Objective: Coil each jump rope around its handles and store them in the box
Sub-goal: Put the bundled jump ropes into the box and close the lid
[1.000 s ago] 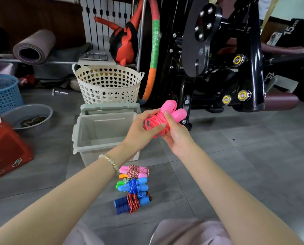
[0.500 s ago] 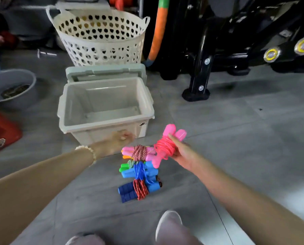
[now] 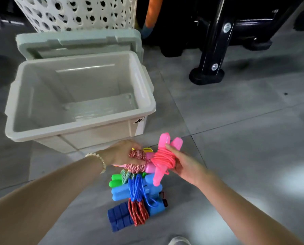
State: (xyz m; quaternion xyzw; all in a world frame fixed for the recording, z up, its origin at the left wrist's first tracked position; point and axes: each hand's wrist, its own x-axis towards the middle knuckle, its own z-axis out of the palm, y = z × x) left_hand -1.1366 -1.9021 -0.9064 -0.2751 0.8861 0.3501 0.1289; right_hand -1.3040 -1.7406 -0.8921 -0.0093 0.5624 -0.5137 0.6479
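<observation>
A pale bead bracelet [image 3: 101,161] rings the bare left forearm [image 3: 50,197].

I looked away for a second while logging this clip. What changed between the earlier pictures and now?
The left hand let go of the pink rope, dropped to the floor and now grips the red-and-white rope. The right hand alone holds the pink rope, lowered beside it. The box stays empty; the other coiled ropes lie where they were.
</observation>
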